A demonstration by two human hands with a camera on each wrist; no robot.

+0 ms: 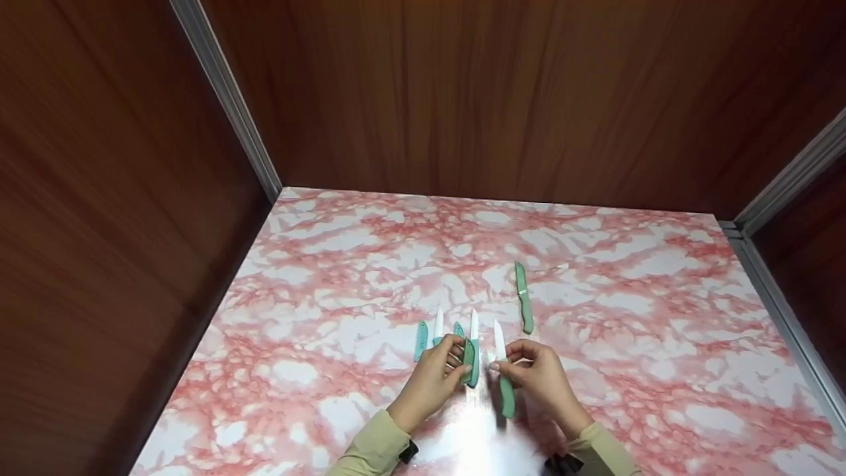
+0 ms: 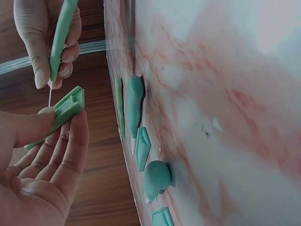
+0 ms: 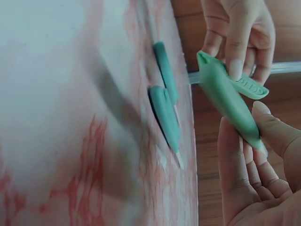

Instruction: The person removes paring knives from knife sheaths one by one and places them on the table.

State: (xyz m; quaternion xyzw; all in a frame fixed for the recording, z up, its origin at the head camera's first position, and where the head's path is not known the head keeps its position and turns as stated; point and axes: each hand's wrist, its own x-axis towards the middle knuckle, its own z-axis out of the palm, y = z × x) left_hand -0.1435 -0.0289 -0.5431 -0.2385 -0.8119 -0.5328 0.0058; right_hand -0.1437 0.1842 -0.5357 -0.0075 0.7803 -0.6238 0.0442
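My left hand (image 1: 431, 378) pinches a green blade sheath (image 2: 70, 107) between thumb and fingers, its open end facing up in the left wrist view. To its right, my right hand (image 1: 540, 375) holds a small knife (image 1: 507, 396) by its green handle, the bare white blade pointing away from me. Sheath and knife are held close to each other above the table. Beneath and beside my left hand lie two unsheathed knives with teal handles, one knife (image 1: 474, 325) partly behind the green sheath, the other knife (image 1: 439, 324) with its handle mostly hidden by the hand.
A teal sheath (image 1: 422, 340) lies left of the knives, and another teal sheath (image 1: 459, 328) between them. Farther back on the right is a green knife (image 1: 524, 297) in its sheath. The red-and-white marbled table (image 1: 317, 284) is bordered by brown wood-patterned panels (image 1: 462, 99).
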